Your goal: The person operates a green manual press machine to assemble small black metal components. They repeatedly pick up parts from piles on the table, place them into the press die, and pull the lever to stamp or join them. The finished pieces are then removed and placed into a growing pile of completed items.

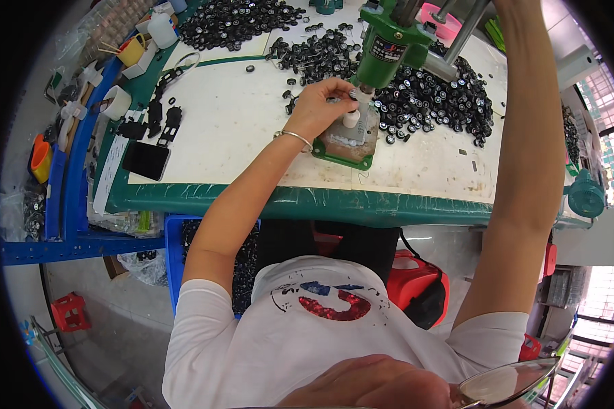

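Observation:
A green hand-operated press (383, 58) stands on the table, its ram above a white peg (351, 118) on the metal base (353, 144). My left hand (323, 103), with a bangle at the wrist, reaches in beside the ram. Thumb and forefinger are pinched together just above the peg, around a small dark piece too little to make out. My right arm (531, 129) stretches up past the press's lever rods to the top edge; the hand itself lies outside the picture. Several small black wheels (433, 102) are heaped right behind the press base.
More black wheels (235, 24) lie piled at the far left. A dark phone (146, 160), black plastic parts (164, 123) and a white bottle (162, 30) are on the left side. The table's green front edge (300, 204) runs before me, with a blue bin (174, 252) below it.

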Tool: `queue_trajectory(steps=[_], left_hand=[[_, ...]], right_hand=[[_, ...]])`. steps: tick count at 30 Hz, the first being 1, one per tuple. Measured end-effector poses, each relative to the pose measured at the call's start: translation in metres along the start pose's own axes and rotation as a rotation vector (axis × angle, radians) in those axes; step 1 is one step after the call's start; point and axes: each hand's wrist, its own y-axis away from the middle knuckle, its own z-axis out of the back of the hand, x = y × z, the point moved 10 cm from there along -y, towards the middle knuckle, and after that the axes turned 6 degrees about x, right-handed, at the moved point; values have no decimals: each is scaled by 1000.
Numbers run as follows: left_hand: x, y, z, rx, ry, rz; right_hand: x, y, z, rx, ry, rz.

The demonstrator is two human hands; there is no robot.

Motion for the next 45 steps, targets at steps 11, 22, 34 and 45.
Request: queue_trajectory(steps=[11, 22, 34, 45], left_hand=[[70, 37, 82, -171, 321, 304], [26, 18, 31, -14, -1162, 360], [45, 31, 72, -96, -401, 388], [33, 29, 31, -92, 408, 212]], right_hand=[[-42, 72, 12, -234, 84, -117], [-156, 301, 69, 272, 893, -586], [-173, 325, 51, 267, 1123, -499], [-191, 297, -34, 237, 215, -669]])
